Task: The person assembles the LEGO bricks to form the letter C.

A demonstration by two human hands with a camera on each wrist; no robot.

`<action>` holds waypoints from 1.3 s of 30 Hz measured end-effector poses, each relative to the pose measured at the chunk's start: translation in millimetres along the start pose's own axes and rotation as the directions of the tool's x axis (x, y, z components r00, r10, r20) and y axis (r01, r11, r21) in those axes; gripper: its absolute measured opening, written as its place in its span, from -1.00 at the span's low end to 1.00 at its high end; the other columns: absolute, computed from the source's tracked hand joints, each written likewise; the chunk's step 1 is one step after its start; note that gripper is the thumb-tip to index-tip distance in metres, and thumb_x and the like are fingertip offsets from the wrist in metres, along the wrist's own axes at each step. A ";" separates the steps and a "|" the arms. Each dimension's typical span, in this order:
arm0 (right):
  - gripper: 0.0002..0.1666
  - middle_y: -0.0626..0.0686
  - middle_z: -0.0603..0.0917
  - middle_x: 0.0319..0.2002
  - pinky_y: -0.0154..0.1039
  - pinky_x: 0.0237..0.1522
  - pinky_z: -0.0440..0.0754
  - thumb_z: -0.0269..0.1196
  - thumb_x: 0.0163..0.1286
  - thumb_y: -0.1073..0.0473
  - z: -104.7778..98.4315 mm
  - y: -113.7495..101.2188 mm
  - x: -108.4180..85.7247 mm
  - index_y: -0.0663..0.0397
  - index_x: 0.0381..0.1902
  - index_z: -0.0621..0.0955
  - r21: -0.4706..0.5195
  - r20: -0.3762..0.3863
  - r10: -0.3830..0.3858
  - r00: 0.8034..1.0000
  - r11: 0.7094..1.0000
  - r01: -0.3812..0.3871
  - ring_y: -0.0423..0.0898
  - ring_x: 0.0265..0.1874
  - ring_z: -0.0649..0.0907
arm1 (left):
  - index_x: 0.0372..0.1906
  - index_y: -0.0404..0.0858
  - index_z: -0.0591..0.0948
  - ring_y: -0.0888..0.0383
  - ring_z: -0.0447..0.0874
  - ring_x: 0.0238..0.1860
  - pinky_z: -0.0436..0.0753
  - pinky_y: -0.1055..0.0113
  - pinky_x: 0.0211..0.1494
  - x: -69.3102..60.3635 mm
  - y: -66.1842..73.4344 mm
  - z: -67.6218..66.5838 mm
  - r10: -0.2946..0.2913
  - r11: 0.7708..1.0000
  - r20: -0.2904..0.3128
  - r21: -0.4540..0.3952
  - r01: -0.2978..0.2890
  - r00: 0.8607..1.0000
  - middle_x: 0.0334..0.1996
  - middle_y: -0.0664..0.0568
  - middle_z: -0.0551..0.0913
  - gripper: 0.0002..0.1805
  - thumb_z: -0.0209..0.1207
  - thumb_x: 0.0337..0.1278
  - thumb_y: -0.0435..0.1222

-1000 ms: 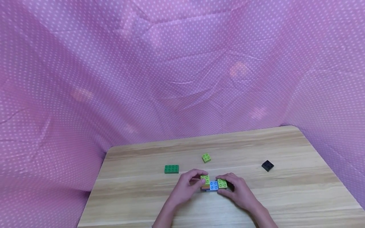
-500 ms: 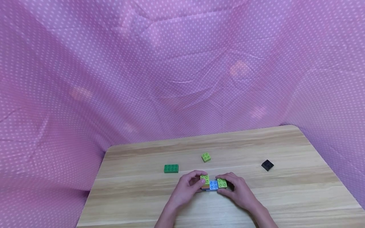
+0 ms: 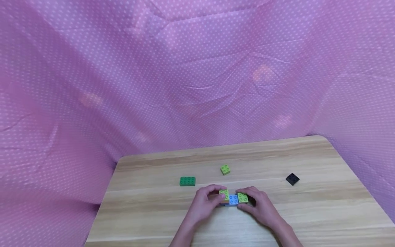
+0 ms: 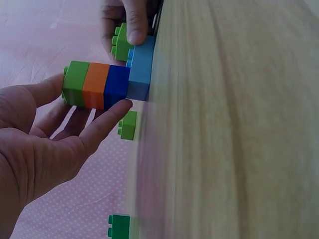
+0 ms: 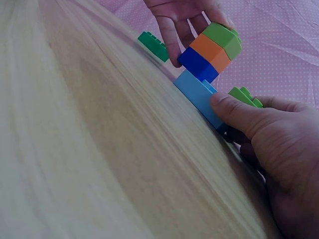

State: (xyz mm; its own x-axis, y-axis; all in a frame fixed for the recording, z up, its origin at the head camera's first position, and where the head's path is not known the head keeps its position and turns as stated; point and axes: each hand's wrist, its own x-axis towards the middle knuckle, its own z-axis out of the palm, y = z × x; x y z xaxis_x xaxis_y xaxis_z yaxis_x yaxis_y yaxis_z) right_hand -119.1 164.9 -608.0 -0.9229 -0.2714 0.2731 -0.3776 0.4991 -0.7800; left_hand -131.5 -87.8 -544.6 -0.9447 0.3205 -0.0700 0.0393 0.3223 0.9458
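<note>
With left fingers (image 4: 107, 122), grips a green-orange-blue stack (image 4: 95, 85) at the left end of a light-blue brick (image 3: 233, 199) on the bench (image 3: 148, 212); with right fingers (image 5: 233, 109), pinches the other end, topped by a lime brick (image 3: 242, 198).

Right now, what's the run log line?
left hand: holds brick stack; right hand: holds light-blue brick; black brick, dark green brick: on table

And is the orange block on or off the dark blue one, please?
On: both wrist views show the orange block stacked on the dark blue block, with no visible gap.
</note>
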 end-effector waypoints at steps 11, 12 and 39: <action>-0.43 -0.30 0.74 0.03 -0.24 0.09 0.71 0.59 0.21 0.04 2.4 -0.3 -3.1 -0.15 0.19 0.72 0.012 0.016 -0.004 1.000 1.000 0.004 -0.27 0.01 0.69 | 0.05 -0.04 0.79 0.09 0.68 0.10 0.61 0.01 0.30 -2.5 8.3 -2.6 0.000 1.000 0.011 0.031 0.000 1.000 0.01 0.13 0.78 -0.79 0.38 0.37 -0.21; -0.43 -0.29 0.74 0.03 -0.24 0.09 0.71 0.60 0.21 0.04 2.3 -0.4 -2.9 -0.15 0.19 0.72 0.015 0.016 -0.004 1.000 1.000 0.004 -0.27 0.01 0.69 | 0.05 -0.03 0.78 0.10 0.68 0.10 0.62 0.06 0.27 -1.7 9.6 -3.8 0.003 0.999 0.022 0.035 -0.004 1.000 0.00 0.14 0.78 -0.79 0.38 0.38 -0.22; -0.42 -0.32 0.73 0.05 -0.16 0.17 0.69 0.61 0.19 0.03 -1.7 1.8 -0.3 -0.17 0.19 0.73 0.001 0.002 -0.006 1.000 1.000 0.006 -0.27 0.04 0.70 | 0.19 -0.16 0.68 0.10 0.68 0.14 0.67 0.16 0.29 105.8 3.8 -24.8 0.074 0.859 0.093 0.500 -0.110 0.993 0.09 0.02 0.73 -0.61 0.42 0.33 -0.22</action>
State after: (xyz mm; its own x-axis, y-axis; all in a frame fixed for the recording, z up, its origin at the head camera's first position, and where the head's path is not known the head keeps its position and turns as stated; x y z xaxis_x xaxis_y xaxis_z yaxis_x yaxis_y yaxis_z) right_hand -119.7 167.2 -608.5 -0.9205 -0.2760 0.2765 -0.3829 0.4971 -0.7787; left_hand -239.4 -74.8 -540.5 -0.9050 0.4245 -0.0292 0.3007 0.6866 0.6620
